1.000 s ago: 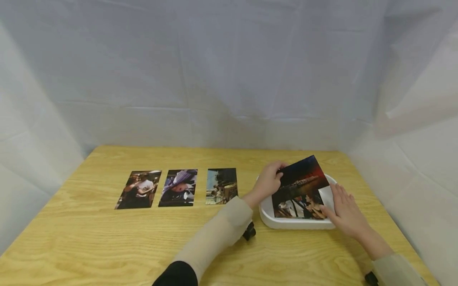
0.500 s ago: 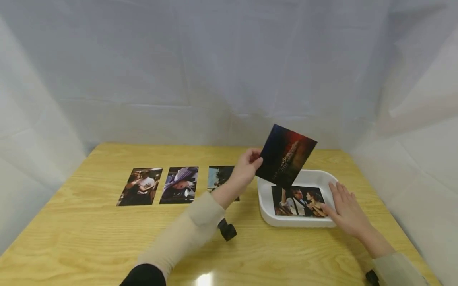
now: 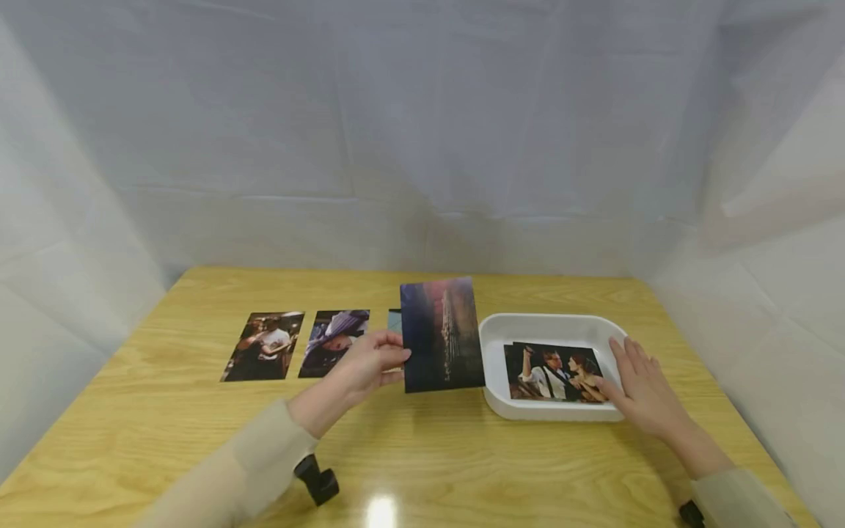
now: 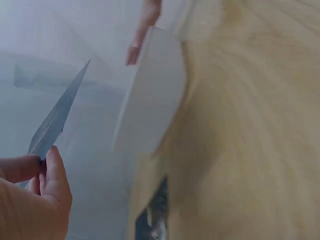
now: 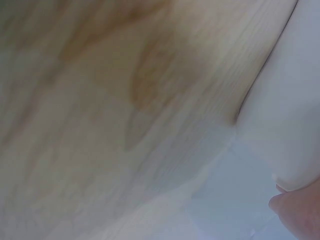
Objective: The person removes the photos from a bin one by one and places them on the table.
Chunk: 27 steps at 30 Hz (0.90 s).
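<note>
head view: a pale backdrop (image 3: 422, 132) is hanging behind a wooden table (image 3: 422, 469), on which a white tray (image 3: 561, 413) is standing at the right. the right hand (image 3: 647, 396) is resting at the tray's right rim, fingers lying straight and near together, thumb set apart; whether the thumb is touching anything inside, one cannot tell. the left hand (image 3: 363, 370) is pinching a dark photograph (image 3: 442, 337) by its left edge, between thumb and fingers, and is holding it above the table, just left of the tray. overlapping prints (image 3: 554, 378) are lying in the tray. farther left, a couple print (image 3: 264, 348) and a purple-hat print (image 3: 330, 345) are lying flat, while a mostly hidden print (image 3: 394, 321) is showing only a strip. judged risks: the one-edge pinch could be letting the photograph bend or slip; lowering it here could be covering the hidden print; pressure on the rim could be shifting the tray.
</note>
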Available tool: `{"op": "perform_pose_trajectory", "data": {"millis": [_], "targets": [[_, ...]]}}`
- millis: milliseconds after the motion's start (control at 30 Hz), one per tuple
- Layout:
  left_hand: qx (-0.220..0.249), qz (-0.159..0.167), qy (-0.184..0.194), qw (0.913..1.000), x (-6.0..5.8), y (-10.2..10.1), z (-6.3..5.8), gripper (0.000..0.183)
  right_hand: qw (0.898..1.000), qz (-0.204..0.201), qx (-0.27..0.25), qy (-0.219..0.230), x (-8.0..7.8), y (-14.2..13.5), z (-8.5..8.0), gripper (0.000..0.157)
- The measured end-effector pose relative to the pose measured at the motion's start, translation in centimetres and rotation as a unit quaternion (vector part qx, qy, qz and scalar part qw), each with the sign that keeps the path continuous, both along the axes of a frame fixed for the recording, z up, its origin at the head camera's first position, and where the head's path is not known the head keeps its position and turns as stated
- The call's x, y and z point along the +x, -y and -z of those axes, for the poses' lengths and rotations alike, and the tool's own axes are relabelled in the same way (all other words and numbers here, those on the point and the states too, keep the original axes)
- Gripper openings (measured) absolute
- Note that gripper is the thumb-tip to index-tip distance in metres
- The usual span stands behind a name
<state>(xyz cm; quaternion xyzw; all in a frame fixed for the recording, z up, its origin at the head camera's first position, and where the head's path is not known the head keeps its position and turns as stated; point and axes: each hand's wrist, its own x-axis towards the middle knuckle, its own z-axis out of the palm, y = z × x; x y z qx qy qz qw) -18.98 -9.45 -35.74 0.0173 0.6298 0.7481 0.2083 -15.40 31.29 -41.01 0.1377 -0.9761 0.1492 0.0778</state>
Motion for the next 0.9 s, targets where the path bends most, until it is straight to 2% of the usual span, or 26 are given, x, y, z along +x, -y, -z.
{"op": "perform_pose_trajectory", "data": {"millis": [133, 267, 467, 733, 900], "targets": [[-0.049, 0.015, 0.005, 0.9987, 1.4, 1.6, 1.5, 0.011, 1.0, 0.0, 0.0, 0.003, 0.0, 0.0, -0.1, 0.072], [-0.103, 0.029, 0.003, 0.9942, 2.5, 2.4, 2.3, 0.011, 1.0, 0.001, 0.0, 0.001, 0.1, 0.1, -0.2, 0.072], [-0.142, 0.055, 0.007, 0.9884, 4.0, 2.8, 3.7, 0.012, 1.0, -0.003, -0.006, -0.001, 0.1, 0.2, -0.3, 0.072], [-0.173, 0.055, 0.011, 0.9833, 5.1, 2.9, 5.3, 0.01, 1.0, 0.0, -0.002, 0.002, 0.1, 0.1, -0.3, 0.072], [-0.218, 0.064, -0.012, 0.9737, 5.4, 3.0, 5.6, 0.011, 1.0, 0.001, 0.001, 0.007, 0.0, 0.1, -0.3, 0.072]]}}
